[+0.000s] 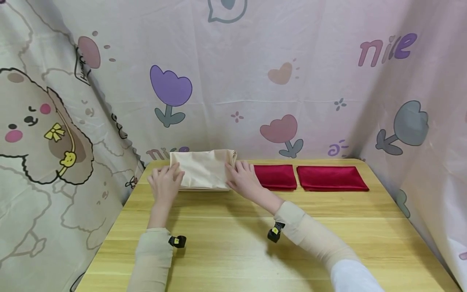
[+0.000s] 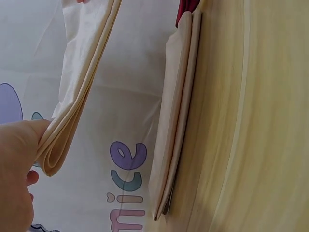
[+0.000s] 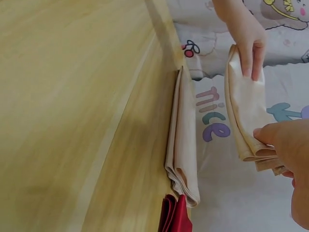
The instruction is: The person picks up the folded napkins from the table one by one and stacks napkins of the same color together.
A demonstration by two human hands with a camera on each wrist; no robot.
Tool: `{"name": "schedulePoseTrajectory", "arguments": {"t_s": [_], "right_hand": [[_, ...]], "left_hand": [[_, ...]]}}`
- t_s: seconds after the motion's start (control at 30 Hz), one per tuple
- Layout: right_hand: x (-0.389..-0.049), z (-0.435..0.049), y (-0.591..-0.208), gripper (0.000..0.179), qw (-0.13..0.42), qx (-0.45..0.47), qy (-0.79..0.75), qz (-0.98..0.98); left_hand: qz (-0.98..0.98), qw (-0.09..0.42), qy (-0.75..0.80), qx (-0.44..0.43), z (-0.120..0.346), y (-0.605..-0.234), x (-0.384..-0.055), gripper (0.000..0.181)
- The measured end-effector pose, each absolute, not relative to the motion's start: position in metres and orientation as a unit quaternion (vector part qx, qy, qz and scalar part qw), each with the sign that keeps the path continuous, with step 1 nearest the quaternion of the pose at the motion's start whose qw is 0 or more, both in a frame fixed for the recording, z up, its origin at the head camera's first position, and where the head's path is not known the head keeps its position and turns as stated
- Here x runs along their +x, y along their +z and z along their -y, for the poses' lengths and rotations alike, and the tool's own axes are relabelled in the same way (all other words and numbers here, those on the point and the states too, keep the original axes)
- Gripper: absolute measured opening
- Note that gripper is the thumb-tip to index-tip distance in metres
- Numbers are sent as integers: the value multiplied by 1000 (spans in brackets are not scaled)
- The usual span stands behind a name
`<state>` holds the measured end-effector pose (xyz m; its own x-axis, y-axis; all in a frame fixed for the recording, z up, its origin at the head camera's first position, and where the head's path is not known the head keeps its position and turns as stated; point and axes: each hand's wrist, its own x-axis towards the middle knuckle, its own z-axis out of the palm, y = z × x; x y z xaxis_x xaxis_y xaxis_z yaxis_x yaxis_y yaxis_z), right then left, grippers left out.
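Observation:
A folded cream satin cloth is held up at the back left of the table, a hand at either end. My left hand pinches its left end; in the left wrist view the thumb presses the layered folds. At the other end, my right hand grips the cloth between thumb and fingers, some of them hidden behind it. Below, apart from the held cloth, a second folded cream cloth lies on the table, mostly covered in the head view.
Two folded dark red satin cloths, one nearer and one farther right, lie in a row along the back of the wooden table. A printed curtain hangs behind and at both sides.

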<state>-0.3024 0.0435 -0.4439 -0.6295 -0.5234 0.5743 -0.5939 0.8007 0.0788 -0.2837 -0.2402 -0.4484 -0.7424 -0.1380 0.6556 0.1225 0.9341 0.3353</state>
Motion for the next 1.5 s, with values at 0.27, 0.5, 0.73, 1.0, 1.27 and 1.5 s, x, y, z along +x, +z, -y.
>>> {"name": "schedulePoseTrajectory", "arguments": {"t_s": [0.27,0.5,0.73,1.0,1.27,1.5], "right_hand": [[-311,-36,-443,61,290,307,36,906],[-317,-30,-447,59,292,305,25,906],[-323,-26,-454,60,275,311,23,909],[-328,-24,-463,61,274,309,18,910],[-336,-17,-470,62,246,304,14,920],[-343,-12,-479,62,251,298,3,921]], "left_hand": [[918,348,-187,11,245,-449,-289,40],[923,334,-191,17,249,-453,-293,40],[925,329,-187,16,253,-459,-298,41],[929,319,-185,24,256,-464,-306,42],[930,313,-187,35,261,-469,-312,41],[932,307,-189,46,263,-475,-315,41]]}}
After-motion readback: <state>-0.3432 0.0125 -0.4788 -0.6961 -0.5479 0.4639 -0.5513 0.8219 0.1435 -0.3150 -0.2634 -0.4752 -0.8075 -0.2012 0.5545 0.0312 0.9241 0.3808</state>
